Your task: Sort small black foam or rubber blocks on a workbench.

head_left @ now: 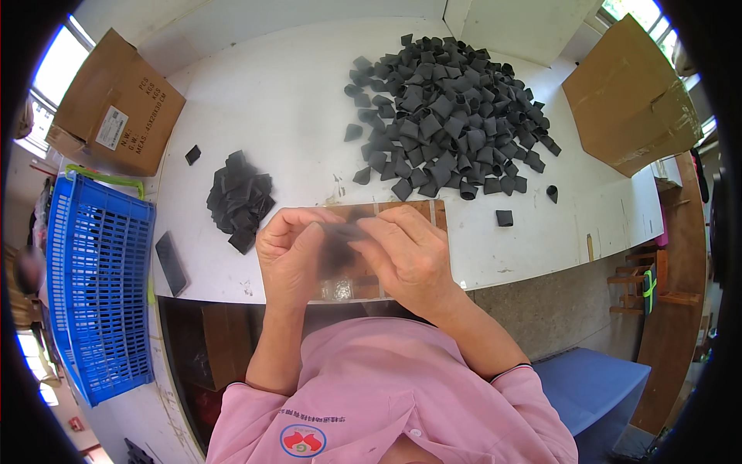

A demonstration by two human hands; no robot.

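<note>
My left hand (287, 251) and my right hand (411, 254) meet at the near edge of the table, over a brown wooden board (439, 220). Between them they pinch a dark grey fabric piece (335, 241), smeared by motion, so its exact shape is unclear. Thumb and fingers of each hand are closed on it from either side. To the left of my left hand lies a small heap of flat dark fabric pieces (239, 193). Beyond my right hand spreads a large pile of curled, tube-like dark grey pieces (452, 116).
A blue plastic basket (100, 286) stands at the left, beside a dark phone (171, 264) on the white table (290, 100). Cardboard boxes stand at the back left (116, 108) and right (630, 97). A single piece (504, 218) lies right of the board.
</note>
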